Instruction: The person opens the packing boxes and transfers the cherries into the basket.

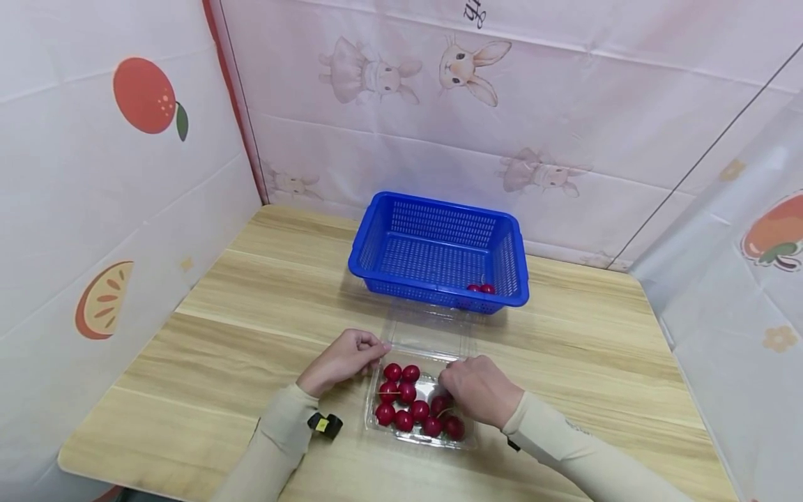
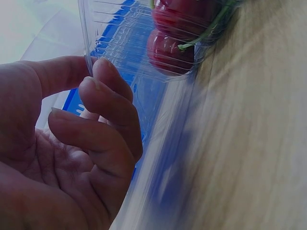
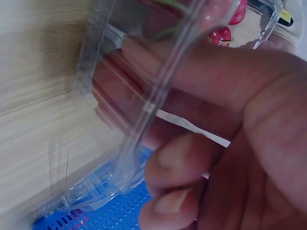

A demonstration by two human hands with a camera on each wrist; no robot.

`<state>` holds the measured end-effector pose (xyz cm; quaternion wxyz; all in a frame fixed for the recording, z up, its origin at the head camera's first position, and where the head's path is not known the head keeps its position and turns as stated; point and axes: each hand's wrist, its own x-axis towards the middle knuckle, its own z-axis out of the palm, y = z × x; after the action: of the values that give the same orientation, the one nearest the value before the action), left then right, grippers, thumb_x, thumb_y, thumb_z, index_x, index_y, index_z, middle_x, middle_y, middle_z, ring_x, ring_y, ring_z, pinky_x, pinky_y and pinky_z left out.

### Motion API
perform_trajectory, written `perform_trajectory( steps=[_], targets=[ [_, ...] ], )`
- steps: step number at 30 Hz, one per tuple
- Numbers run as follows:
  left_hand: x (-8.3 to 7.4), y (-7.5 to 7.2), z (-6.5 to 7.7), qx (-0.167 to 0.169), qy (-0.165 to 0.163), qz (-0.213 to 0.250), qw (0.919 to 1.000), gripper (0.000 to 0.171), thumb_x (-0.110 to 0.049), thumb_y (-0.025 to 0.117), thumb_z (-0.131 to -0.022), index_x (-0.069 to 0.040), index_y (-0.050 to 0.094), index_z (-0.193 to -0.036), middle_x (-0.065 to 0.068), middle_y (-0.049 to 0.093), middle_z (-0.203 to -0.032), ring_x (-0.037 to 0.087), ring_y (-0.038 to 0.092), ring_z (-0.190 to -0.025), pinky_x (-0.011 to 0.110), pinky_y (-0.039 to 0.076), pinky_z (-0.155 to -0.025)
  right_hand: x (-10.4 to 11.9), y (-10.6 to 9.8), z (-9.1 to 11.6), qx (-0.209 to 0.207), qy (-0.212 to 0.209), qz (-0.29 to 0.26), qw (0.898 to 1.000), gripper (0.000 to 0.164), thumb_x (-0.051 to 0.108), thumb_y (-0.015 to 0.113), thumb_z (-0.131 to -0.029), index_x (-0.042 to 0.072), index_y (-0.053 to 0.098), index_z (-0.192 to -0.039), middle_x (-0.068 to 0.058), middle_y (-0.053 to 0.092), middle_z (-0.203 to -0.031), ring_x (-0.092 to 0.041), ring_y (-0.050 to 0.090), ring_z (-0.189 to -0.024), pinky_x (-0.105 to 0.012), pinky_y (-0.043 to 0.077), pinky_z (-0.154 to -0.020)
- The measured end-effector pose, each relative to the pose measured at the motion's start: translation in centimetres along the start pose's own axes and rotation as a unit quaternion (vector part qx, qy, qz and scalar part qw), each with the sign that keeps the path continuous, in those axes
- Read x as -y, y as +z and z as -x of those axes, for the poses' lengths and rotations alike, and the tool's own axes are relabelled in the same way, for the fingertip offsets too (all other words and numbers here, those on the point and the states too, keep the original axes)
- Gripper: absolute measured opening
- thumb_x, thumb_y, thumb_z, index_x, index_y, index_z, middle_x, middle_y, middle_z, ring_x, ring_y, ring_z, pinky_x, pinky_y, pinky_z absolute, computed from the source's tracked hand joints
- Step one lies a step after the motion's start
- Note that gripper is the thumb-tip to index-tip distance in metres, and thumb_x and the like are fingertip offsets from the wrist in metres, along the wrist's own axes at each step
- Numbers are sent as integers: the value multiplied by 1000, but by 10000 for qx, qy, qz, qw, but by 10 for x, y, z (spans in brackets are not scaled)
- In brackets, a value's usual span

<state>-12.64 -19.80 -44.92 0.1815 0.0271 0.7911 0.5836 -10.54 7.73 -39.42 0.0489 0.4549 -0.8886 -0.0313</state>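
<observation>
A clear plastic clamshell box [image 1: 419, 440] with several dark red cherries [image 1: 404, 420] in it lies on the table, its lid [image 1: 429, 331] folded open towards the back. My left hand [image 1: 347, 359] pinches the box's left rim between thumb and forefinger, the other fingers loosely curled, as the left wrist view [image 2: 91, 139] shows. My right hand [image 1: 478, 389] reaches into the box's right part. Through the clear wall in the right wrist view, the thumb and fingers [image 3: 129, 52] close around something dark red, apparently a cherry, mostly hidden.
A blue mesh basket [image 1: 439, 296] stands behind the box, with two cherries [image 1: 481, 288] in its front right corner. A black strap with a yellow label [image 1: 325, 424] shows by my left wrist. Printed curtains [image 1: 401, 139] border the wooden table [image 1: 251, 335].
</observation>
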Motion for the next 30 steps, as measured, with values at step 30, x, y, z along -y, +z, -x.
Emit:
perform_trajectory(
  steps=[30],
  targets=[
    [1,0,0,8,-42,12,10000,35,-35,67,-100,0,70,-96,-3,60,-67,12,48,-58,20,37,-51,-21,-39,-5,94,135,-685,9975,16,22,82,-86,20,67,-83,7,65,-75,-6,52,-61,-22,43,-53]
  ],
)
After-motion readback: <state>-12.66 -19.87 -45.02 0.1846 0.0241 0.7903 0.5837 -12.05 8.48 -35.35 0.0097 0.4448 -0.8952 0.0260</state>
